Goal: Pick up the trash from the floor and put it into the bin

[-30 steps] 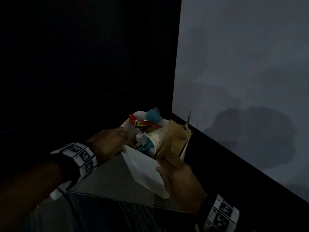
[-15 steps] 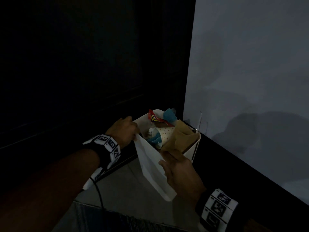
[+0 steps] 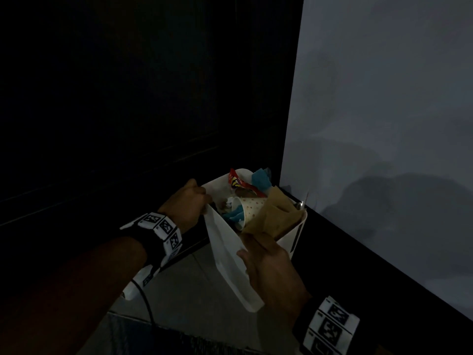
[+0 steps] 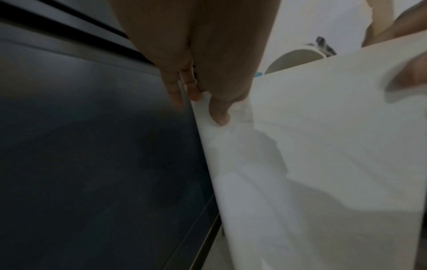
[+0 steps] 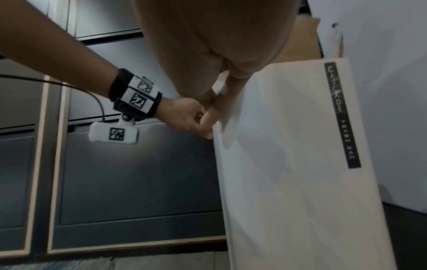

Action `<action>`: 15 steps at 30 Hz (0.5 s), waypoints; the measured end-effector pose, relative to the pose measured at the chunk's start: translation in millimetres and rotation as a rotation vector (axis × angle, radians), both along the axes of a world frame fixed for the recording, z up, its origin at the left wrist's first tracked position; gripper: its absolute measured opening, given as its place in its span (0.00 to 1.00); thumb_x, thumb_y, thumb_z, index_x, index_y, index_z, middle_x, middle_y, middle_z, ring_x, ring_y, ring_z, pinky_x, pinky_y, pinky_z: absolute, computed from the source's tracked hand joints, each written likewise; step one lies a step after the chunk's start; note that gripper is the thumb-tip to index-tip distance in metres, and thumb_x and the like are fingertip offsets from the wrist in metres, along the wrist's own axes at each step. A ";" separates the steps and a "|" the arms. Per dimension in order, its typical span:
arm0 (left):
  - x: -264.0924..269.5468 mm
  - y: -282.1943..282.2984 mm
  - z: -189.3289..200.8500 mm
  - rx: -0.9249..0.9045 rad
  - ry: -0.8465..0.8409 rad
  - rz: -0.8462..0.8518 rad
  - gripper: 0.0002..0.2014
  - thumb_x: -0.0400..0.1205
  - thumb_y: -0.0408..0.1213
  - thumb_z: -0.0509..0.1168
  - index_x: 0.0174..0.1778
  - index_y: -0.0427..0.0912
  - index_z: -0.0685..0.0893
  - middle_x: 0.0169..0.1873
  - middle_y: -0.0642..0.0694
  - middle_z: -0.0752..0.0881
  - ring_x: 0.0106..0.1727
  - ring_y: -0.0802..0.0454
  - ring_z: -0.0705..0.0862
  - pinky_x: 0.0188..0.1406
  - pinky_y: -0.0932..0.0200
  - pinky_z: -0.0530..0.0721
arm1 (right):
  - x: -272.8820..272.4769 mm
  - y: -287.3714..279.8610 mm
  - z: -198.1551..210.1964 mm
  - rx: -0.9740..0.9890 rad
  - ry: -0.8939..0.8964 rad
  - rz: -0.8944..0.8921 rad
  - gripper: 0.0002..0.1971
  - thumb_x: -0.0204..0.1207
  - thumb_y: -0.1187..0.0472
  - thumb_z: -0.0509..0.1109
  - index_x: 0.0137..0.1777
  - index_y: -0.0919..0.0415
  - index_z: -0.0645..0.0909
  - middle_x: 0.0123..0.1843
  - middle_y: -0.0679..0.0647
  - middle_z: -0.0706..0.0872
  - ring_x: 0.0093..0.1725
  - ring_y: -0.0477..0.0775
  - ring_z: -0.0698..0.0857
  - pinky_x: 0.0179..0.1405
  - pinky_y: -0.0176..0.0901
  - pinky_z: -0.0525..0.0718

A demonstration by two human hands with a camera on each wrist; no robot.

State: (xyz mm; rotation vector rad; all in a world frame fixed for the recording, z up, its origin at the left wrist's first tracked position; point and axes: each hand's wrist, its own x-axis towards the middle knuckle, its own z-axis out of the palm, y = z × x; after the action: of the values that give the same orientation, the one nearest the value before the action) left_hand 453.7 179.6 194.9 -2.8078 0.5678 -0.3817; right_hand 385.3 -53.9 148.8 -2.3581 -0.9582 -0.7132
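- The trash (image 3: 252,201), a dotted cup (image 3: 252,208), a red wrapper (image 3: 239,184) and brown paper (image 3: 271,219), fills the white bin (image 3: 225,252), heaped to its rim.
- The left hand (image 3: 185,206) pinches the bin's left rim; the right hand (image 3: 271,265) curls over the near rim, touching the brown paper.
- The bin stands upright on pale floor tiles (image 3: 194,298), between dark cabinet fronts (image 5: 138,173) and a pale wall (image 3: 384,124).

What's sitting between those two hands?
The white bin, full of trash: a dotted cup and brown paper. Left hand and right hand hold its rim, head view.
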 end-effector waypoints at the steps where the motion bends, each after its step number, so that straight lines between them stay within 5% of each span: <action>1: -1.1 -0.7 0.5 -0.001 -0.005 -0.004 0.13 0.57 0.30 0.83 0.26 0.49 0.87 0.26 0.54 0.85 0.31 0.49 0.80 0.36 0.61 0.74 | 0.7 -1.3 0.9 0.003 -0.009 0.007 0.08 0.73 0.59 0.70 0.48 0.62 0.86 0.41 0.51 0.87 0.34 0.47 0.86 0.33 0.31 0.79; 7: -5.6 -1.4 -1.0 -0.083 -0.047 -0.019 0.11 0.60 0.31 0.83 0.28 0.47 0.87 0.28 0.53 0.85 0.33 0.48 0.80 0.31 0.59 0.82 | -1.8 -6.6 14.0 -0.093 -0.056 -0.006 0.16 0.56 0.64 0.88 0.42 0.60 0.88 0.42 0.51 0.89 0.37 0.49 0.89 0.31 0.34 0.84; 9: -10.6 -1.5 -1.3 -0.152 -0.055 0.000 0.11 0.61 0.30 0.81 0.34 0.48 0.89 0.33 0.54 0.87 0.36 0.49 0.80 0.35 0.59 0.82 | -5.0 -5.7 13.6 -0.095 -0.034 -0.032 0.17 0.65 0.56 0.83 0.52 0.59 0.88 0.48 0.50 0.89 0.46 0.50 0.89 0.41 0.36 0.84; 11: -16.1 -0.3 -1.9 -0.257 -0.043 0.001 0.13 0.64 0.28 0.78 0.42 0.46 0.90 0.40 0.51 0.88 0.41 0.48 0.81 0.44 0.62 0.78 | -9.0 -4.7 12.2 -0.060 0.039 -0.055 0.20 0.76 0.50 0.68 0.64 0.60 0.82 0.55 0.52 0.87 0.54 0.51 0.87 0.49 0.36 0.83; 15: -31.4 3.7 2.7 -0.327 0.003 -0.014 0.21 0.72 0.25 0.69 0.62 0.43 0.85 0.59 0.43 0.84 0.58 0.42 0.79 0.56 0.52 0.80 | -20.3 -8.1 10.8 -0.047 0.122 -0.042 0.24 0.78 0.48 0.62 0.69 0.61 0.78 0.59 0.55 0.84 0.52 0.53 0.87 0.37 0.39 0.87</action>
State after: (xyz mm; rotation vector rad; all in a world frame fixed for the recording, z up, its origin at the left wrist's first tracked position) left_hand 422.3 183.3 197.6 -3.1162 0.5718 -0.5154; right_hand 365.0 -61.9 159.6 -2.4378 -0.8848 -0.5601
